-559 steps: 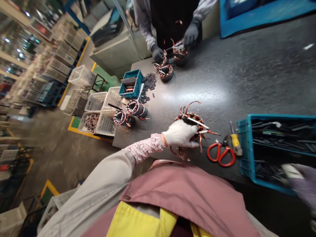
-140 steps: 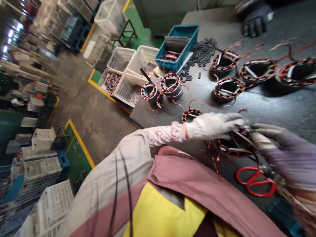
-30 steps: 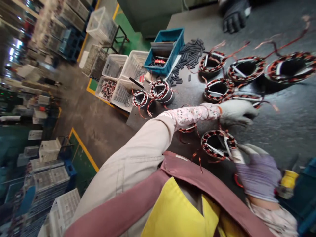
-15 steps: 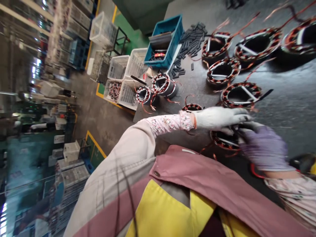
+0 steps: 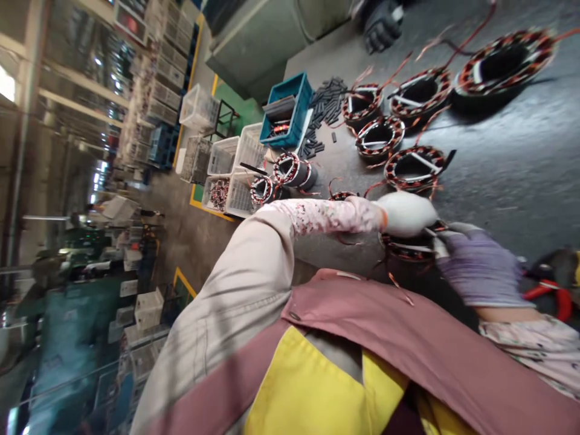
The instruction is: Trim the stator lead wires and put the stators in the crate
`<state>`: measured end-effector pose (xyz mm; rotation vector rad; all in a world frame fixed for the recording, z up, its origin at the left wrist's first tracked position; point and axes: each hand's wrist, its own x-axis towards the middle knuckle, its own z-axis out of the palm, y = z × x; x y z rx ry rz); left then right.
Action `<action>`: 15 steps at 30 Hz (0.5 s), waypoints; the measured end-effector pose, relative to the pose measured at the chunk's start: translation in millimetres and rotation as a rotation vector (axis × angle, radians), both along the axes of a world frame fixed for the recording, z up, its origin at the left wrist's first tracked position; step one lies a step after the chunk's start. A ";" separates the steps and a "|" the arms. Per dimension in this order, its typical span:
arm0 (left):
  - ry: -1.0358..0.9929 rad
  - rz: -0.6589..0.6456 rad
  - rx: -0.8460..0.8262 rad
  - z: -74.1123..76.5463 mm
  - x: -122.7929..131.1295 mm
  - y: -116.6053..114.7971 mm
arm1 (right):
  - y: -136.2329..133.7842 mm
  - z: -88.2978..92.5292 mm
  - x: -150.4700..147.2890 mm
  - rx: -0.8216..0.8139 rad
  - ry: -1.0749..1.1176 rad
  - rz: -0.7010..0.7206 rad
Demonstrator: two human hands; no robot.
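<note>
A motor stator [image 5: 410, 249], a dark ring with orange-and-black windings along its rim, stands on the table close to my body. Over its far rim bends my left hand [image 5: 408, 214] in a white glove, its fingers curled down and mostly hidden. My right hand [image 5: 480, 263], in a purple-and-white glove, is at the stator's right side with fingers and thumb drawn together. A short dark piece shows between the two hands, too small to name. Copper-coloured leads [image 5: 401, 289] hang from the stator toward me. Just beyond my left hand stands another stator [image 5: 414, 169] with a white strip across it.
More stators [image 5: 419, 90] stand farther back, and two [image 5: 294, 171] at the left. A blue crate [image 5: 286, 112] sits by a pile of short black tubes [image 5: 327, 103]. White baskets [image 5: 242, 196] adjoin the table. A co-worker's dark-gloved hand [image 5: 383, 30] appears at the top. A red-handled tool [image 5: 550, 296] lies at right.
My left hand has gone from stretched fingers to a curled, bent shape over the stator. My right hand stays beside it. The view has shifted, and a co-worker's gloved hand now shows at the top.
</note>
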<state>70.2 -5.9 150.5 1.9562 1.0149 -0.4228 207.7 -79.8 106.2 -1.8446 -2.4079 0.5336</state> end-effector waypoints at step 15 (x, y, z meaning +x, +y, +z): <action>-0.111 0.345 0.167 -1.7 -49.7 -19.3 | 39.7 29.5 -34.3 -0.569 -0.026 0.347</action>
